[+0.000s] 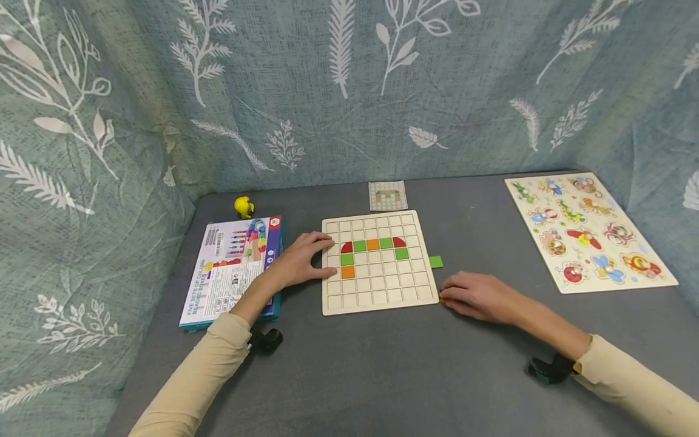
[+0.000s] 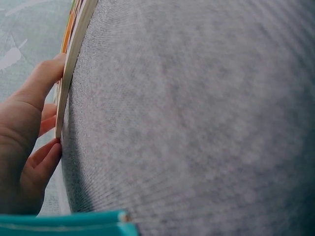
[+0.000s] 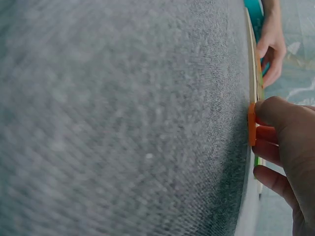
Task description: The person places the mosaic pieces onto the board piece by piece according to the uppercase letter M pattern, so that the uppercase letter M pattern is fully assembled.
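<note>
A wooden grid board point(image 1: 377, 282) lies on the grey table with red, green and orange pieces in some of its cells. My left hand point(image 1: 302, 259) rests at the board's left edge, its thumb and fingers spread along the rim. Off the lower right corner, my right hand point(image 1: 483, 295) pinches an orange tile point(image 3: 252, 124) between thumb and fingers. Most of that tile is covered by the fingers in the head view. A green tile point(image 1: 435, 261) lies against the board's right edge, just beyond the right hand.
Behind the board lies a small pattern card point(image 1: 388, 196) showing a coloured grid. To the left are a beaded-box carton point(image 1: 229, 273) and a yellow toy chick point(image 1: 244, 207). An insect picture puzzle point(image 1: 590, 230) lies at the right. A patterned curtain point(image 1: 306, 91) hangs behind the table.
</note>
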Demonstrator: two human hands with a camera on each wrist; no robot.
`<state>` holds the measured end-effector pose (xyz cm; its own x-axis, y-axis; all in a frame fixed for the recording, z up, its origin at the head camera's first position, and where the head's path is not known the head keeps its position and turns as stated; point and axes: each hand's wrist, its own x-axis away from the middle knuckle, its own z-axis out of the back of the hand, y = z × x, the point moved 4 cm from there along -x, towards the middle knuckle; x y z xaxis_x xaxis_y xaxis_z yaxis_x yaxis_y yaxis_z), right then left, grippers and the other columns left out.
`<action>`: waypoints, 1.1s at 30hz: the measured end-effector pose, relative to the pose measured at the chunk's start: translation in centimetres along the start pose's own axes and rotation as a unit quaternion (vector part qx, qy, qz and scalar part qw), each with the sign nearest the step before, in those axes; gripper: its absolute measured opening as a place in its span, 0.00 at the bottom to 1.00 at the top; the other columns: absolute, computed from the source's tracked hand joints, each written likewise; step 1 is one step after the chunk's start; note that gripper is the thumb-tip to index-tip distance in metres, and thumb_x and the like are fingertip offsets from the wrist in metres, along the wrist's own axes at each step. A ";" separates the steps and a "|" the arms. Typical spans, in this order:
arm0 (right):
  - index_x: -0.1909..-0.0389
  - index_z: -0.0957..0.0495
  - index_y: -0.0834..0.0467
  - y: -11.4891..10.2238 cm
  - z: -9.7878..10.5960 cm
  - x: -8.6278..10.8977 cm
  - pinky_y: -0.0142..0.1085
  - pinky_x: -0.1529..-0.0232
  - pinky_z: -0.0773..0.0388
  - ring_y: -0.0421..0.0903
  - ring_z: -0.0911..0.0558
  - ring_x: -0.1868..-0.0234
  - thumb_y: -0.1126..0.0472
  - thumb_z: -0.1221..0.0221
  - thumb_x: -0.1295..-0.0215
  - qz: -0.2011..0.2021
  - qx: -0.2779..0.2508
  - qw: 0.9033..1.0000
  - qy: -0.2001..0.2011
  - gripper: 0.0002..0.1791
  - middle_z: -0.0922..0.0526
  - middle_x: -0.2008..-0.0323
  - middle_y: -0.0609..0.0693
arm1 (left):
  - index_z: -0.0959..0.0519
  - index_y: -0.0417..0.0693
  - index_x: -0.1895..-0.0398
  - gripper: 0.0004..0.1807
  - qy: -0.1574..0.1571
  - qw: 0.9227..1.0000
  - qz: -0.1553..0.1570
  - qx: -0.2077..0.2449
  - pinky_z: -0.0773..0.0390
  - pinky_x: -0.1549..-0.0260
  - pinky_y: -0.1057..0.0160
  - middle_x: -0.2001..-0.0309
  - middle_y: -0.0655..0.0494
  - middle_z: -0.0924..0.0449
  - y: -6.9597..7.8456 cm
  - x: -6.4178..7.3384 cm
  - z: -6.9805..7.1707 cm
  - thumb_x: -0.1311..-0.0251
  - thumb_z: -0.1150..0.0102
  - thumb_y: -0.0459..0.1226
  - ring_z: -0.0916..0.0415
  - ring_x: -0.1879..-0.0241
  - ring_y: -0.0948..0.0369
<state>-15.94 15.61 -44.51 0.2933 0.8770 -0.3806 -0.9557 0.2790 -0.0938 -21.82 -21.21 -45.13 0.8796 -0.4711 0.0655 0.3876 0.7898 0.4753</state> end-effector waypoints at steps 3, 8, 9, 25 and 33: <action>0.56 0.17 0.53 -0.1 0.0 0.1 0.31 0.64 0.22 0.37 0.22 0.61 0.60 0.36 0.40 0.000 0.000 1.000 0.001 0.10 0.19 0.59 0.45 | 0.30 0.48 0.32 0.38 0.000 1.000 0.000 0.001 0.34 0.34 0.45 0.32 0.50 0.35 0.1 0.1 0.0 0.43 0.36 0.55 0.40 0.32 0.50; 0.55 0.18 0.54 -0.2 0.0 0.2 0.32 0.63 0.22 0.38 0.22 0.59 0.60 0.34 0.41 -0.007 -0.006 1.000 -0.005 0.12 0.19 0.57 0.45 | 0.30 0.48 0.33 0.38 0.000 1.000 0.000 -0.001 0.34 0.34 0.45 0.32 0.50 0.35 0.2 0.1 0.0 0.43 0.35 0.55 0.40 0.32 0.50; 0.55 0.18 0.54 -0.2 0.0 0.2 0.33 0.62 0.21 0.38 0.22 0.59 0.60 0.34 0.42 -0.008 -0.009 1.000 -0.006 0.13 0.19 0.57 0.45 | 0.30 0.48 0.33 0.38 -0.001 1.000 0.000 -0.001 0.34 0.34 0.45 0.32 0.50 0.35 0.2 0.1 0.0 0.43 0.35 0.55 0.40 0.32 0.50; 0.54 0.19 0.54 -0.3 0.2 0.5 0.32 0.63 0.22 0.38 0.23 0.59 0.59 0.35 0.41 -0.007 -0.016 1.000 -0.013 0.13 0.20 0.55 0.45 | 0.30 0.48 0.33 0.38 0.002 1.000 -0.001 -0.001 0.34 0.34 0.45 0.32 0.50 0.35 0.2 0.2 -0.1 0.43 0.35 0.55 0.40 0.32 0.49; 0.55 0.20 0.53 -0.2 0.0 0.0 0.31 0.66 0.22 0.38 0.26 0.60 0.61 0.32 0.46 -0.025 -0.021 0.999 -0.029 0.16 0.22 0.56 0.44 | 0.29 0.47 0.33 0.37 0.010 1.000 -0.007 -0.001 0.34 0.35 0.45 0.33 0.50 0.34 0.2 0.2 -0.1 0.43 0.35 0.54 0.39 0.33 0.49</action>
<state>-15.77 15.61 -44.47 0.3405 0.8842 -0.3198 -0.9396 0.3073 -0.1509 -21.54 -21.14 -45.08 0.8793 -0.4745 0.0403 0.4009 0.7833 0.4750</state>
